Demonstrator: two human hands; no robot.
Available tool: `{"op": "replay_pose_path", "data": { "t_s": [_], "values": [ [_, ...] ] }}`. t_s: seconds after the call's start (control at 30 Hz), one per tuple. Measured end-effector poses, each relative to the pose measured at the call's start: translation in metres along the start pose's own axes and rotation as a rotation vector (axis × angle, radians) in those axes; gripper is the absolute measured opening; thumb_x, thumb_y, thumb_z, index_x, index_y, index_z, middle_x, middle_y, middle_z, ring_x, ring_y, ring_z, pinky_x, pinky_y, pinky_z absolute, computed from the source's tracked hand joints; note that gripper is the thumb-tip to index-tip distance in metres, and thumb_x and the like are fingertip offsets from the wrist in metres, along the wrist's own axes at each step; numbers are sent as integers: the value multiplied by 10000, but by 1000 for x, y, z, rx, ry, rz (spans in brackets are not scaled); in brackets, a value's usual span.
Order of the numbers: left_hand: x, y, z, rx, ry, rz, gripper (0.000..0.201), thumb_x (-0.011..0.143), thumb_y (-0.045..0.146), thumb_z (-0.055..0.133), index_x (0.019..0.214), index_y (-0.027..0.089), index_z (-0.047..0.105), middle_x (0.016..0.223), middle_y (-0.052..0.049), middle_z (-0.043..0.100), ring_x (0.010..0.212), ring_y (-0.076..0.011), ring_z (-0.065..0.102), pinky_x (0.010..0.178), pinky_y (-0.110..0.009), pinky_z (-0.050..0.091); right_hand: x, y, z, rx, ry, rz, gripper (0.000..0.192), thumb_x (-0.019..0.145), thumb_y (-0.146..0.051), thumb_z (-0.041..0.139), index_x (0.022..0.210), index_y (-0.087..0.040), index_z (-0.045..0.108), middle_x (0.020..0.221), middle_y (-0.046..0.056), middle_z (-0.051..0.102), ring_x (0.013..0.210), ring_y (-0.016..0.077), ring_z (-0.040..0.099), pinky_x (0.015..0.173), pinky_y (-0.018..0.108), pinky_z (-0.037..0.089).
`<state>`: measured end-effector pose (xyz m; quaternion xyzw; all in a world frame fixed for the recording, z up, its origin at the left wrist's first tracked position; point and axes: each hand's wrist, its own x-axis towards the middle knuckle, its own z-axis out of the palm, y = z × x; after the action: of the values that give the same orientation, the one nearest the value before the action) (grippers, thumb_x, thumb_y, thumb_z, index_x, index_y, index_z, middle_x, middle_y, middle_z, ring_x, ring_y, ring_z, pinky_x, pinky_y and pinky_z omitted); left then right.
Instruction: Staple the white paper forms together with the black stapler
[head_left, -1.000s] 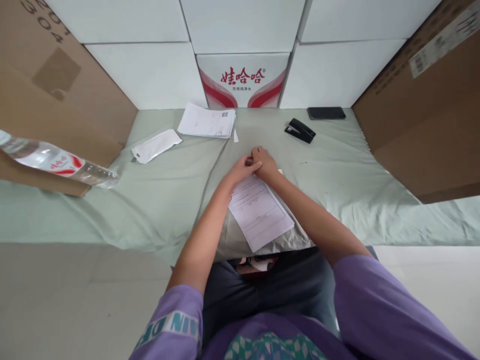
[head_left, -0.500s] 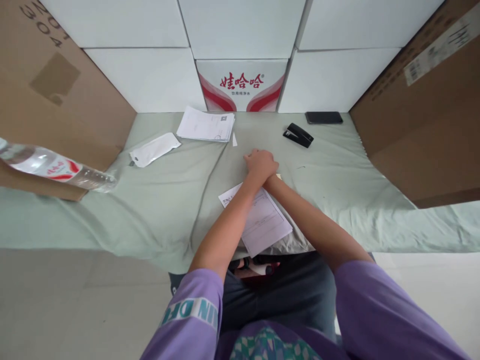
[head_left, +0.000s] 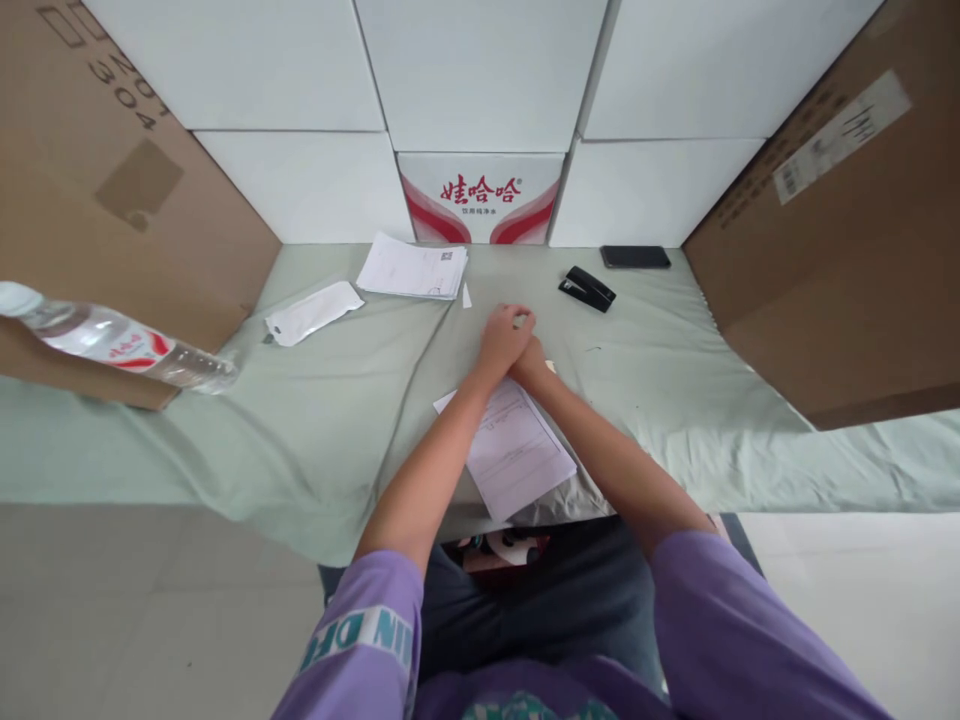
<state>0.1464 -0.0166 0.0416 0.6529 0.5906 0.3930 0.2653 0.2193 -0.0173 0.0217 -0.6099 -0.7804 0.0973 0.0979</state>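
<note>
My left hand (head_left: 504, 336) lies over my right on the cloth-covered table, its fingers curled closed, with a small gap showing near the fingertips. Whatever they close around, if anything, is hidden. Tucked underneath, my right hand (head_left: 531, 362) shows mostly its wrist and back; its fingers are out of sight. Just below the hands, partly under my left forearm, is a small stack of printed sheets (head_left: 517, 455). A small pale scrap (head_left: 550, 366) touches the edge of my right wrist. Farther up and to the right rests a black stapler (head_left: 587, 289).
Behind the table stand white cartons (head_left: 480, 195), with brown boxes at left (head_left: 142, 260) and right (head_left: 847, 270). A water bottle (head_left: 120, 340) leans in at left. A white packet (head_left: 313, 312), a paper stack (head_left: 412, 268) and a black phone (head_left: 635, 257) lie toward the back.
My clasped hands have shifted slightly left and turned, so a gap now shows between the left fingers. The camera view has tilted a little; the things on the table look unmoved.
</note>
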Motion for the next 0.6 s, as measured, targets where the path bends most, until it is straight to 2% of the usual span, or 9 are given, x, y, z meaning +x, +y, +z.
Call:
{"op": "replay_pose_path", "data": {
  "t_s": [0.07,0.13,0.2,0.3,0.43,0.6],
  "values": [
    [-6,-13,-9,-84,47,37,247,950,260,526,1093,165,703,1165,-132,703,1108,-207,634,1014,-327,445,-4,1,-4,42,11,20,399,1002,-259,409,1323,-192,637,1190,146,732,1049,266,681,852,338,493],
    [-16,-29,-20,-110,35,32,247,965,285,500,1081,170,685,1095,-112,720,1004,-192,656,933,-315,476,-6,1,-6,68,57,11,374,1011,-268,376,1187,-192,697,1116,132,744,996,254,679,808,325,476],
    [-28,-45,-31,-64,12,27,228,964,298,498,1048,186,678,1031,-85,731,908,-184,658,851,-312,482,-6,2,-7,83,129,-12,376,999,-225,348,1059,-196,718,1085,120,741,990,242,662,802,320,454],
    [-43,-62,-40,71,-29,46,208,956,285,501,982,200,689,945,-63,738,852,-187,646,801,-313,466,-5,8,-8,133,248,5,343,950,-161,362,967,-192,703,1034,110,734,958,234,641,791,321,420],
    [-46,-68,-40,180,-119,109,223,952,272,503,923,201,713,881,-61,740,823,-197,640,783,-325,456,-2,21,-8,237,356,72,273,903,-159,413,851,-193,679,900,93,724,849,225,616,756,326,386],
    [-41,-65,-38,225,-166,129,217,926,249,535,909,203,746,902,-68,747,859,-218,648,837,-365,456,0,32,-7,373,483,89,226,859,-150,430,782,-204,635,770,49,680,736,197,575,736,322,379]
  ]
}}
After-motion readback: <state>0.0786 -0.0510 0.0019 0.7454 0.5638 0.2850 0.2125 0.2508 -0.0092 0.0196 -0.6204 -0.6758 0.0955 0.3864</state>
